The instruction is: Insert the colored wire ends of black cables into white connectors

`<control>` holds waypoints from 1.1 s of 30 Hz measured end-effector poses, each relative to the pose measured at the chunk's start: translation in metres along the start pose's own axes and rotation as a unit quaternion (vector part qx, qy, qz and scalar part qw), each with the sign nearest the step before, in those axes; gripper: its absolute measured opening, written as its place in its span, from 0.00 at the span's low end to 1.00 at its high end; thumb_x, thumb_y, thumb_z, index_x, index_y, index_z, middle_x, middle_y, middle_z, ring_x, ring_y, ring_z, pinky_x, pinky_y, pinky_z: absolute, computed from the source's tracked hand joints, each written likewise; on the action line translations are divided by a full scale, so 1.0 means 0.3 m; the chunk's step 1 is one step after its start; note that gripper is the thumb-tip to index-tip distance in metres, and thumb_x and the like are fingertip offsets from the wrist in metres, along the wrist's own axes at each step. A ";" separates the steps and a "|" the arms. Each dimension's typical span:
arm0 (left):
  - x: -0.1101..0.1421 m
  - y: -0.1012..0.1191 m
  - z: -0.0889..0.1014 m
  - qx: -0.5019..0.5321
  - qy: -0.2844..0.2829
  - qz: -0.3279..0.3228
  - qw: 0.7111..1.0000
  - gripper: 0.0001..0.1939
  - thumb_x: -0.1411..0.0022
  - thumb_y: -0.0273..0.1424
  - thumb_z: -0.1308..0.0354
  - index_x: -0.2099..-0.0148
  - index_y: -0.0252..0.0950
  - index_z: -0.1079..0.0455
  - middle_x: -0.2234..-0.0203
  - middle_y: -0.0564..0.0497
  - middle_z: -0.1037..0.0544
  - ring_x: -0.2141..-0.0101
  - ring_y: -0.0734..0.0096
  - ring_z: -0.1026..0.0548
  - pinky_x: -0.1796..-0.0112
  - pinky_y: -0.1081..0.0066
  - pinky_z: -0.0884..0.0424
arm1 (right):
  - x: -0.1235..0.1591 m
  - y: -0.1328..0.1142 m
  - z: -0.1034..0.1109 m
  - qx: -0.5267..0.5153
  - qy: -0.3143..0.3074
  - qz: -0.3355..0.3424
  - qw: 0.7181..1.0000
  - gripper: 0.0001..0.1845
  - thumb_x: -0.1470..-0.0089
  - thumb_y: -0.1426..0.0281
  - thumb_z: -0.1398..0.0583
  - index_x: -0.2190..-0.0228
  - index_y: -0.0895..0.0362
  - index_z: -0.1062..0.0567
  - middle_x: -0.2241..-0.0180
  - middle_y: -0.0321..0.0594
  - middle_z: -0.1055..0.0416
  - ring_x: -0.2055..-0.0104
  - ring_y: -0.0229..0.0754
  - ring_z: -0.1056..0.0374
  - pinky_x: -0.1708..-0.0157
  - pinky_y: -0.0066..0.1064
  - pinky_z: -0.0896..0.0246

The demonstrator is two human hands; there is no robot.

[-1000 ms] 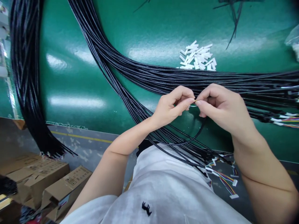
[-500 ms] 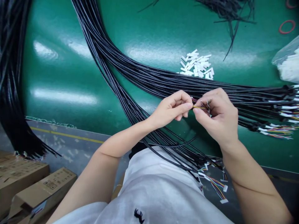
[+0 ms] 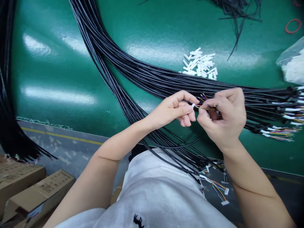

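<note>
Between the thumb and forefinger of my left hand (image 3: 179,109) is a small white connector housing (image 3: 193,105). My right hand (image 3: 223,115), just to its right, pinches thin coloured wires (image 3: 201,98), and a yellow one runs toward the housing. Whether that wire sits inside the housing I cannot tell. Other wire ends fan out above my right fingertips. Both hands are closed, above a thick bundle of black cables (image 3: 152,76). Below them a second bundle (image 3: 142,131) passes over my lap, its wires ending in white connectors (image 3: 225,202).
Loose white housings (image 3: 200,63) lie in a pile on the green table (image 3: 54,69). A clear bag of white pieces (image 3: 293,65), a red ring (image 3: 293,26) and black strips (image 3: 235,12) are farther off. Cardboard boxes (image 3: 40,196) stand on the floor at left.
My hands have drawn slightly apart, so the white housing in my left fingers and the coloured wires at my right now show. The view has shifted to the right.
</note>
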State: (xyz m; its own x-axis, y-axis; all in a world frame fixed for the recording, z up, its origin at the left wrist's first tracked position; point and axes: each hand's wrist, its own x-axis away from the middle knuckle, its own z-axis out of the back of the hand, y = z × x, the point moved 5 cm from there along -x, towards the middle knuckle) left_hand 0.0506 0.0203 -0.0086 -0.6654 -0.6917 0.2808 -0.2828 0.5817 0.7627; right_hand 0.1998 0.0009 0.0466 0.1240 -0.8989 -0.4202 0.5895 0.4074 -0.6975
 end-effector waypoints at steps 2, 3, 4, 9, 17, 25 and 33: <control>-0.001 -0.002 -0.001 -0.003 0.005 -0.001 1.000 0.26 0.40 0.48 0.28 0.53 0.38 0.35 0.73 0.57 0.17 0.77 0.80 0.20 0.75 0.80 0.27 | 0.003 0.006 -0.005 0.012 -0.005 -0.007 1.000 0.10 0.46 0.78 0.37 0.70 0.49 0.27 0.72 0.36 0.40 0.72 0.41 0.43 0.75 0.37 0.45; -0.002 -0.002 -0.001 -0.005 0.009 -0.001 1.000 0.27 0.40 0.48 0.28 0.53 0.38 0.36 0.73 0.57 0.17 0.77 0.80 0.20 0.75 0.80 0.27 | 0.005 0.009 -0.006 0.021 -0.006 -0.011 1.000 0.10 0.45 0.78 0.38 0.70 0.49 0.27 0.71 0.37 0.39 0.72 0.41 0.43 0.75 0.37 0.45; -0.002 -0.002 -0.001 -0.008 0.013 -0.001 1.000 0.27 0.41 0.48 0.28 0.54 0.38 0.37 0.74 0.58 0.18 0.78 0.80 0.20 0.76 0.80 0.27 | 0.008 0.013 -0.007 0.030 -0.007 -0.016 0.999 0.09 0.45 0.77 0.38 0.70 0.49 0.27 0.70 0.38 0.37 0.72 0.41 0.42 0.75 0.37 0.44; -0.004 -0.001 -0.004 -0.014 0.019 0.002 1.000 0.28 0.42 0.49 0.27 0.55 0.38 0.39 0.74 0.58 0.18 0.78 0.80 0.21 0.76 0.80 0.28 | 0.018 0.025 -0.007 0.056 -0.010 -0.031 0.998 0.07 0.45 0.74 0.37 0.69 0.49 0.26 0.67 0.41 0.32 0.71 0.42 0.40 0.75 0.38 0.40; -0.005 -0.003 -0.003 -0.021 0.019 0.004 1.000 0.28 0.42 0.48 0.27 0.56 0.38 0.38 0.74 0.57 0.18 0.78 0.80 0.21 0.76 0.79 0.27 | 0.015 0.020 -0.009 0.057 -0.001 -0.026 0.998 0.07 0.43 0.74 0.38 0.70 0.49 0.25 0.68 0.41 0.32 0.73 0.41 0.40 0.75 0.38 0.40; -0.010 -0.008 -0.004 -0.028 0.007 0.000 1.000 0.28 0.43 0.48 0.26 0.58 0.37 0.38 0.75 0.57 0.19 0.79 0.81 0.23 0.77 0.79 0.30 | 0.025 0.030 -0.017 0.033 -0.012 -0.053 0.998 0.06 0.43 0.73 0.36 0.69 0.48 0.24 0.67 0.41 0.30 0.74 0.40 0.42 0.77 0.38 0.42; -0.010 -0.002 -0.006 -0.025 0.013 -0.008 1.000 0.28 0.42 0.49 0.27 0.56 0.37 0.37 0.75 0.58 0.19 0.80 0.83 0.24 0.78 0.80 0.32 | 0.026 0.042 -0.026 0.012 -0.004 -0.022 1.000 0.08 0.43 0.77 0.35 0.66 0.50 0.24 0.63 0.40 0.30 0.73 0.37 0.42 0.75 0.36 0.41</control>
State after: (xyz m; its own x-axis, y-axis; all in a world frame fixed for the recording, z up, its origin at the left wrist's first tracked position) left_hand 0.0540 0.0214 -0.0089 -0.6427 -0.7124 0.2819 -0.2587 0.5482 0.7953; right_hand 0.2019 0.0001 0.0300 0.1030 -0.9175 -0.3842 0.6142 0.3625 -0.7010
